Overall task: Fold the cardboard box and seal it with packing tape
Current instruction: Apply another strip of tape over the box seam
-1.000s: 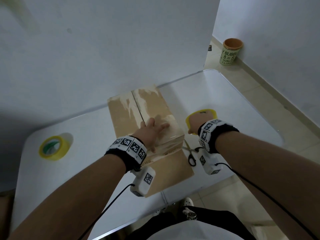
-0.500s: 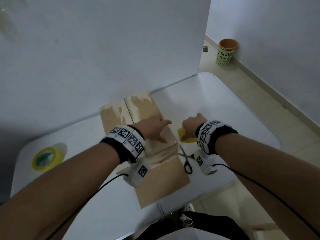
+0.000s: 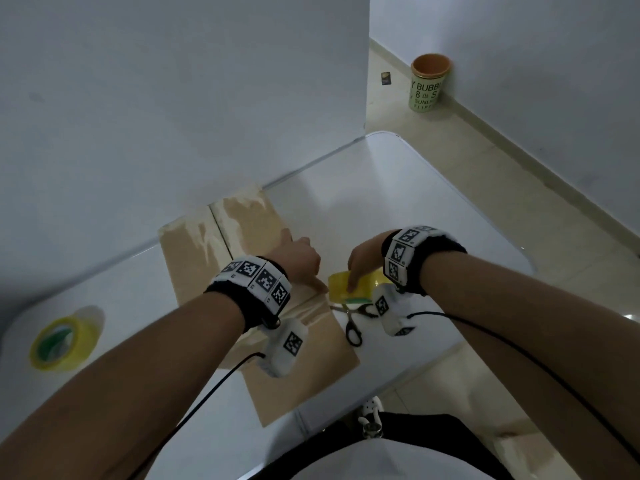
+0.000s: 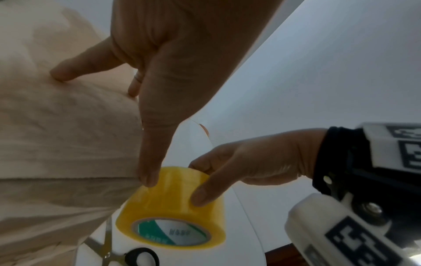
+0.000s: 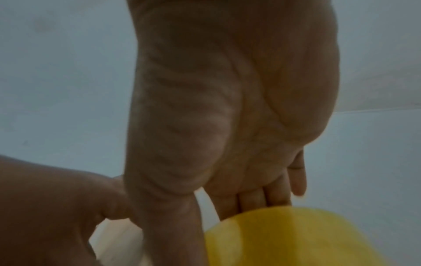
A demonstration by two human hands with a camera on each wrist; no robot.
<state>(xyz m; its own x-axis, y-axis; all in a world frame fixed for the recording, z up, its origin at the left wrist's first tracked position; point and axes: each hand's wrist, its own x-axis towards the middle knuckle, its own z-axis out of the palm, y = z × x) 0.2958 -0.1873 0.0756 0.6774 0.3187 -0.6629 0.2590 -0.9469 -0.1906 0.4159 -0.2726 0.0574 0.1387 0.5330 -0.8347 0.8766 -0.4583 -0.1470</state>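
Table [image 3: 398, 209]: white, rounded corners, pushed against a pale wall; carries everything below.
Cardboard box [image 3: 242, 233]: folded shut, lying near the table's middle with its flap seam running away from the viewer; one unfolded flap spread flat toward the near edge; torn, paler patches at the far end. Seam apparently taped only in part, judging by the roll parked at the box's right edge.
Left hand [image 3: 298, 261]: pressed on the box top near its right edge, fingertips down, thumb stretched to touch the roll; holding nothing, probably pinning the flaps and the tape end so the strip stays stuck.
Right hand [image 3: 363, 265]: thumb and fingers curled round the roll, gripping it just beside the box, likely to draw tape out taut.
Tape roll [image 4: 173, 203]: yellowish packing tape, green-and-white core, touching the box's right edge.
Spare tape roll [image 3: 62, 341]: same kind, well apart at the far left, idle.
Scissors [image 3: 349, 323]: on the table beneath the right wrist, near enough for cutting.
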